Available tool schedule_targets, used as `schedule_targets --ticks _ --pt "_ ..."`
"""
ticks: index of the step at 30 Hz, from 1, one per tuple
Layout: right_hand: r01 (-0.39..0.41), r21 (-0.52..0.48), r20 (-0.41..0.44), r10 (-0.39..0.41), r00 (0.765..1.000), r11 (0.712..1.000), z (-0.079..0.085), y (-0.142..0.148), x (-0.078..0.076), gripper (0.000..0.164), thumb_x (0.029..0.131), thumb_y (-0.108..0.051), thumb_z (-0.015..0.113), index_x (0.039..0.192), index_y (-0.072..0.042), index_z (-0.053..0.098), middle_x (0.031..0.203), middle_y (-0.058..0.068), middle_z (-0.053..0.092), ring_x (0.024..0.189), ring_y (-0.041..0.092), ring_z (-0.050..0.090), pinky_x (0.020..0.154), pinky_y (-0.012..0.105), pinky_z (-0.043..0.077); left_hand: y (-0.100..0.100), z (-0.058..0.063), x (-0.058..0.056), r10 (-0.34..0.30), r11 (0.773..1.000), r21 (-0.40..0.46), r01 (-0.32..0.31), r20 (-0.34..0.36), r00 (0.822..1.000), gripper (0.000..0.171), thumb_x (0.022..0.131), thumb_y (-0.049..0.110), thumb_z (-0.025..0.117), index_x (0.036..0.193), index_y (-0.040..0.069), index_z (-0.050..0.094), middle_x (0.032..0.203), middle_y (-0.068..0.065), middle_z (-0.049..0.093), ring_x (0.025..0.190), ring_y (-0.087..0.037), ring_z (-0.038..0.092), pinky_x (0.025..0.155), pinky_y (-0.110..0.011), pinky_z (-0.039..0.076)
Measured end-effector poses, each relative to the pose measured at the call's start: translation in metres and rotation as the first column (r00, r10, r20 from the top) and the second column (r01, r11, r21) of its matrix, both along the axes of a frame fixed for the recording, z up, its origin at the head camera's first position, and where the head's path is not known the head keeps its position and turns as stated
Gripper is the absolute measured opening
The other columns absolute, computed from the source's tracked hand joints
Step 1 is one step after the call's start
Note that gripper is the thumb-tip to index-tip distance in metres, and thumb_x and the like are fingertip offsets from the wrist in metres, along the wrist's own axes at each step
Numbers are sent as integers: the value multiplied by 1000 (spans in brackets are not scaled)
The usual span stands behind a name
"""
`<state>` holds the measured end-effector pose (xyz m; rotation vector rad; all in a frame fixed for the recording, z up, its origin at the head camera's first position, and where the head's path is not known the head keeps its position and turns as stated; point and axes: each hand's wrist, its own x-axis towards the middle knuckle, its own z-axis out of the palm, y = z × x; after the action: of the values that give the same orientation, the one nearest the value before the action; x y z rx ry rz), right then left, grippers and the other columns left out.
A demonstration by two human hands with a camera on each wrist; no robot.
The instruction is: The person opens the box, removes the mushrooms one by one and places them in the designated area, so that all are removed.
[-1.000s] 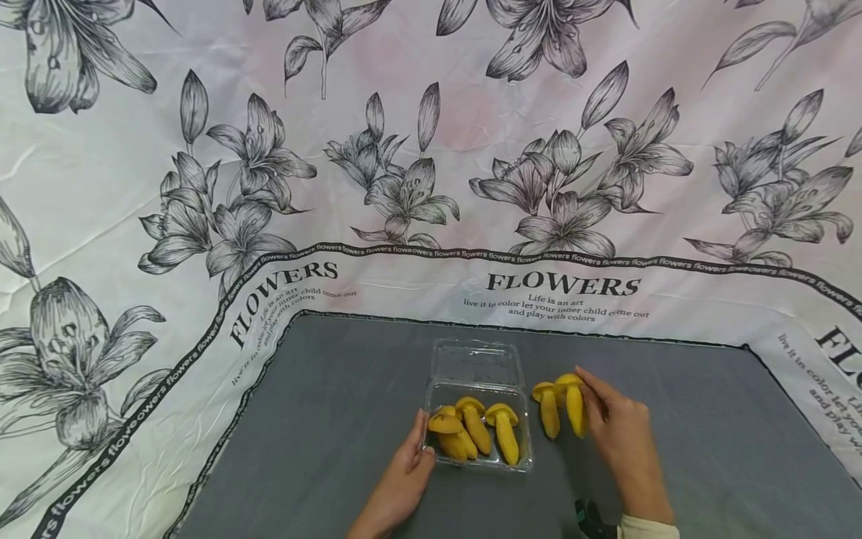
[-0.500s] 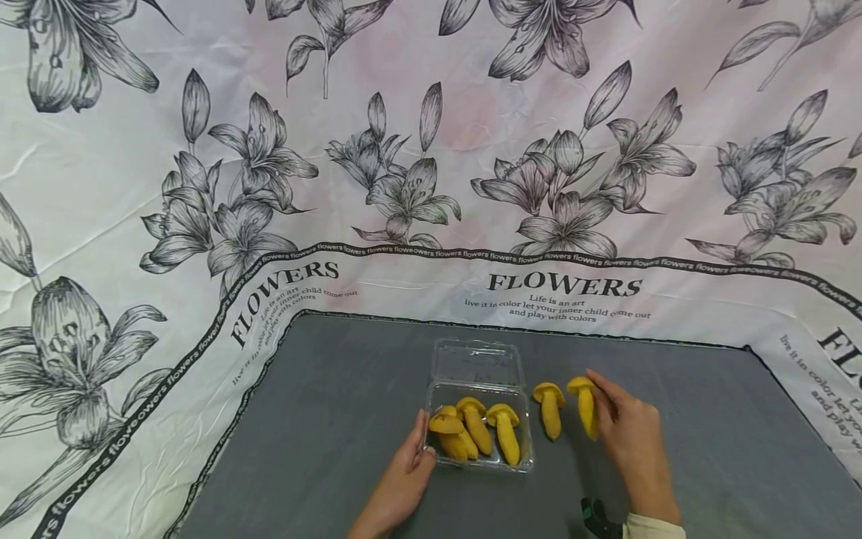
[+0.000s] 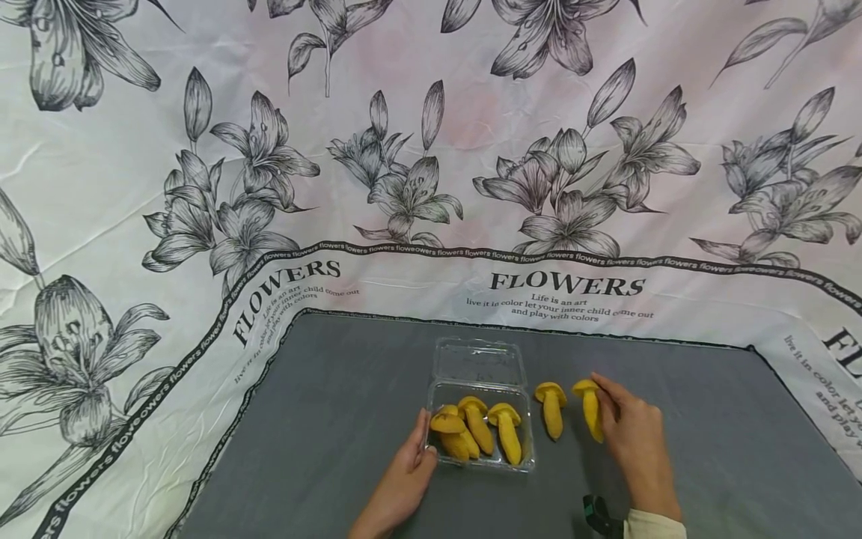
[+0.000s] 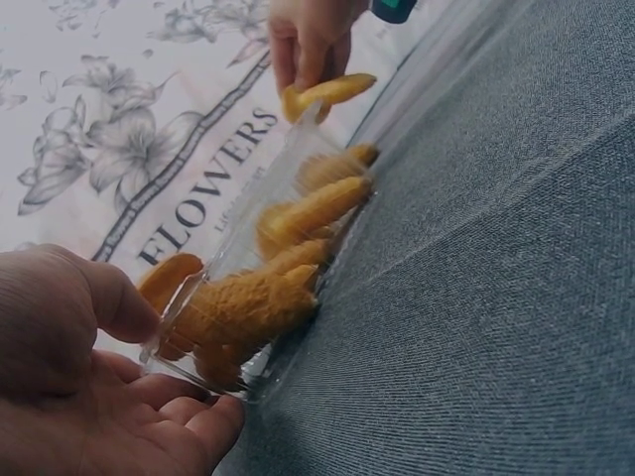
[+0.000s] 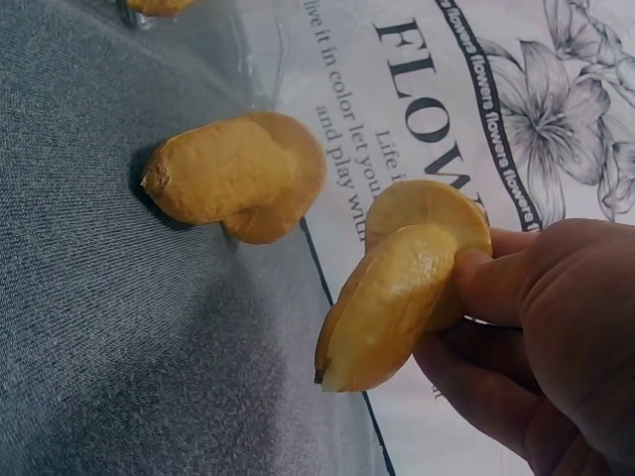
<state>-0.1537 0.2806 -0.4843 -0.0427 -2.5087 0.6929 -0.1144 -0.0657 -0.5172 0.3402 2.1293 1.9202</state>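
Observation:
My left hand (image 3: 406, 468) grips the left side of a clear plastic clamshell box (image 3: 477, 463), thumb and fingers at its wall in the left wrist view. Several yellow mushrooms (image 3: 509, 438) lie inside, and the lid (image 3: 477, 362) is folded back. To the right, my right hand (image 3: 633, 430) pinches one yellow mushroom (image 5: 387, 307) near its cap, thumb on one side and fingers behind. Between the box and that hand, another yellow mushroom (image 3: 552, 413) lies on the grey cloth, cap away from me.
Grey cloth (image 3: 323, 419) covers the table. Behind it hangs a white sheet (image 3: 404, 284) printed with flowers and lettering. A dark band with a green part (image 3: 596, 513) is at the right wrist.
My right hand has moved right with its mushroom, parting it from the one on the cloth. My left hand and the box have stayed in place.

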Motion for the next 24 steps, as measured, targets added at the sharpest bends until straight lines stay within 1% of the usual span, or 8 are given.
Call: schedule_targets --ticks 3,6,10,13,14,17,21,24 --pt "-1 -2 21 1 1000 1000 -1 2 -1 30 100 1 69 130 1 73 104 29 76 63 27 65 52 36 49 0 0 -1 -2 1000 -5 2 6 1000 68 114 15 42 168 -1 3 175 -20 7 161 -36 4 123 -41 13" --pt "1 -8 30 -1 1000 1000 -3 3 -1 30 100 1 69 130 1 73 106 30 76 63 29 66 52 37 51 1 0 -1 -2 1000 -16 2 8 1000 68 115 17 43 168 0 3 175 -20 8 161 -36 5 123 -43 14" --pt "10 -7 42 -10 999 1000 -6 4 -3 29 100 0 69 129 2 73 108 30 75 64 30 66 55 41 52 0 -1 -1 -2 1000 -14 2 -3 1000 68 114 17 43 168 -1 5 174 -22 9 160 -39 6 124 -43 16" --pt "22 -10 88 -21 996 1000 -8 5 -5 29 102 -1 68 130 3 72 111 32 74 65 30 65 57 45 54 0 -1 -1 0 1000 -15 0 0 1000 68 114 16 44 168 -1 5 174 -21 9 160 -38 6 124 -38 18" --pt "26 -12 107 -24 994 1000 -8 6 -5 30 102 -2 67 131 3 72 113 32 73 65 29 65 57 46 55 0 -1 -1 1 1000 -14 -1 2 1000 68 114 16 44 168 -1 5 174 -22 9 160 -38 6 124 -38 18" --pt "35 -22 154 -31 988 999 -9 6 -6 31 104 -3 65 133 2 70 117 33 72 65 28 64 57 45 54 0 -1 0 3 1000 -16 -3 6 1000 68 114 15 44 168 0 5 175 -21 9 160 -36 6 123 -34 18" --pt "46 -30 182 -39 983 999 -11 6 -7 31 104 -4 64 135 2 70 118 33 71 66 28 63 58 44 53 -1 -2 0 3 1000 -9 -3 -9 1000 68 114 14 44 168 -1 5 174 -22 9 160 -37 5 121 -26 18" --pt "57 -29 192 -50 980 998 -13 5 -8 31 105 -4 64 135 2 69 119 34 71 69 29 65 61 47 56 -1 -2 0 7 1000 -15 -7 -7 1000 69 114 15 44 168 0 5 175 -20 9 160 -35 5 119 -21 18"
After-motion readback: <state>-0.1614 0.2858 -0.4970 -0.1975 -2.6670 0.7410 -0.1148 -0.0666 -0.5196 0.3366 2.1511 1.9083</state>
